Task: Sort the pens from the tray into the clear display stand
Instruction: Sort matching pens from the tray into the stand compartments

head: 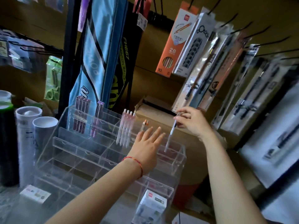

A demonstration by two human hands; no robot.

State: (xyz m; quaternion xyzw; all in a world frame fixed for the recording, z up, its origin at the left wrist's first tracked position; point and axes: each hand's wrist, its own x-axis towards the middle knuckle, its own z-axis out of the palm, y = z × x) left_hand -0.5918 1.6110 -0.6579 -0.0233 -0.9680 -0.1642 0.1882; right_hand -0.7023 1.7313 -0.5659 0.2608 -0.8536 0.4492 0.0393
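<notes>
Stationery shop, packs [202,62] hanging on hooks at the back, and on the bench [14,206] the clear stand [77,147] sits under both hands. The left hand [148,143] is open, fingers spread flat over the stand's middle. The right hand [190,122] pinches the top of a pale pen [171,135], held upright with its tip down in the compartment just right of the left hand. Pink pens [125,126] stand just beyond the left fingertips, with purple pens [97,120] and dark red pens [79,115] further left.
</notes>
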